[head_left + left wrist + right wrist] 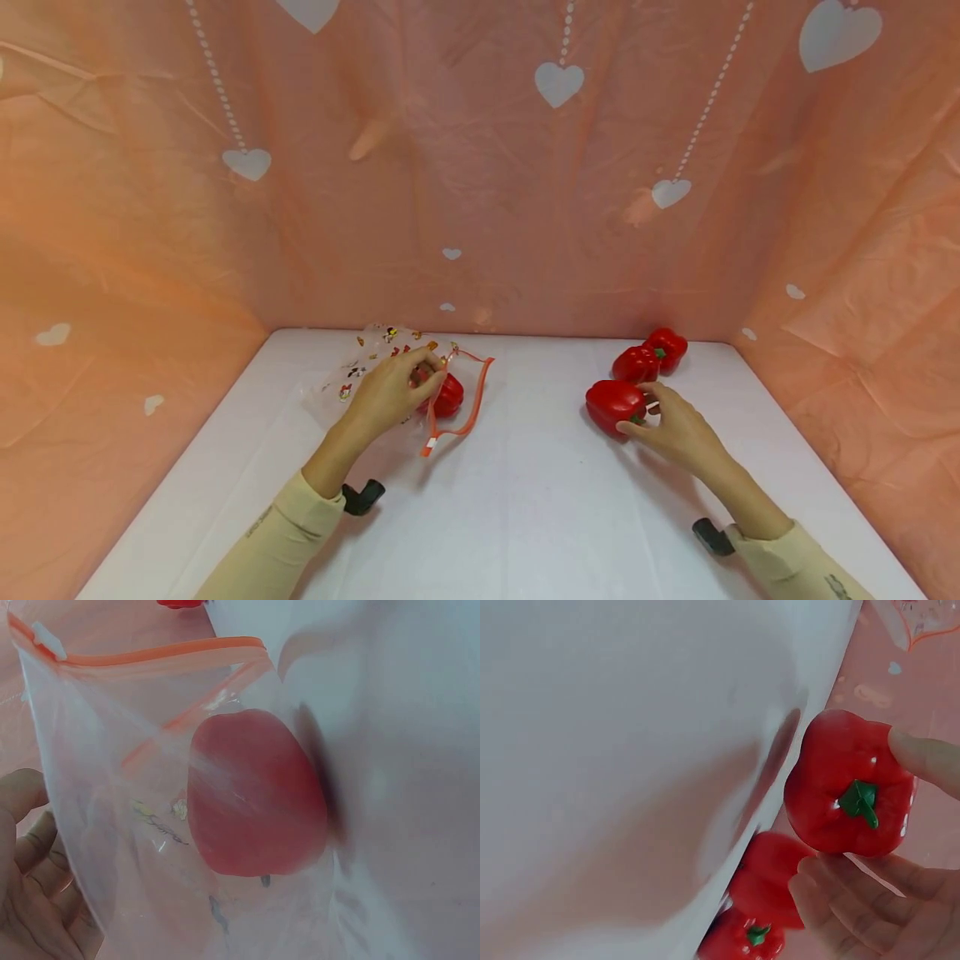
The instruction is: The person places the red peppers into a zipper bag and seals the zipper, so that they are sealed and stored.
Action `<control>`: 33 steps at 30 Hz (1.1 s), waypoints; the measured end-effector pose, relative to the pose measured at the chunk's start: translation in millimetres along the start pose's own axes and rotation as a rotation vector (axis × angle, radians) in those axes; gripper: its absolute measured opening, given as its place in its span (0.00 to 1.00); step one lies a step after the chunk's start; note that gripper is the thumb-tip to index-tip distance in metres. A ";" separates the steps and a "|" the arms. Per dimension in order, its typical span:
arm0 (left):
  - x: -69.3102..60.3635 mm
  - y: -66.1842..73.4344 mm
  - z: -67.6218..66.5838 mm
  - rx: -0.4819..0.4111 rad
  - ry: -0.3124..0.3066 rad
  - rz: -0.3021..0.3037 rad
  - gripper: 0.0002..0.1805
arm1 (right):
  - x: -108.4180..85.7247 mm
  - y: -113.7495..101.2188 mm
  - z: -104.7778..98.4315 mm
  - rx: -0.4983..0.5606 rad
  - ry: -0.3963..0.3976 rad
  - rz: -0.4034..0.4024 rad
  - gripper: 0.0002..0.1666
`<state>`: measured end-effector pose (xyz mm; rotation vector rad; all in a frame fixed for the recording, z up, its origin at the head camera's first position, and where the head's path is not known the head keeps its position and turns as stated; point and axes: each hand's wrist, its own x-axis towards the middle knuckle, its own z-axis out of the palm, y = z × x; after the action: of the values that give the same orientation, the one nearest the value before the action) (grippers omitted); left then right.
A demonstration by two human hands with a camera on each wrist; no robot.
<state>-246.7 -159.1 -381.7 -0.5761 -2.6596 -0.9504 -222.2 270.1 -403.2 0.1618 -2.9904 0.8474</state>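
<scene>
A clear zip bag [330, 404] with printed cartoon figures and an orange zip [161, 651] lies on the left of the table, its mouth spread open toward the right. Inside it is one red bell pepper [255, 795], seen through the plastic. My left hand [393, 392] pinches the bag's upper side near the mouth. On the right, my right hand [675, 429] holds another red bell pepper [851, 784] between thumb and fingers, its green stem turned toward the palm. A shadow beside this pepper suggests it is slightly above the table.
Two more red bell peppers, a nearer one [636, 364] and a farther one [667, 346], sit together at the back right, just beyond the held pepper. The white table [540, 517] is enclosed by a pink curtain [510, 208] with white hearts.
</scene>
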 end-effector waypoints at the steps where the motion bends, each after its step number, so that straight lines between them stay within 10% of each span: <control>1: 0.2 -0.1 0.1 0.001 0.000 0.001 0.05 | 0.8 -2.1 1.3 -0.002 0.000 -0.008 0.51; 33: 0.6 0.1 -0.2 0.002 -0.002 0.007 0.05 | 20.2 -61.9 49.5 0.190 -0.043 -0.249 0.40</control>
<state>-247.2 -159.0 -381.3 -0.5864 -2.6583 -0.9456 -235.6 189.9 -411.9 0.5500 -2.8398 1.1058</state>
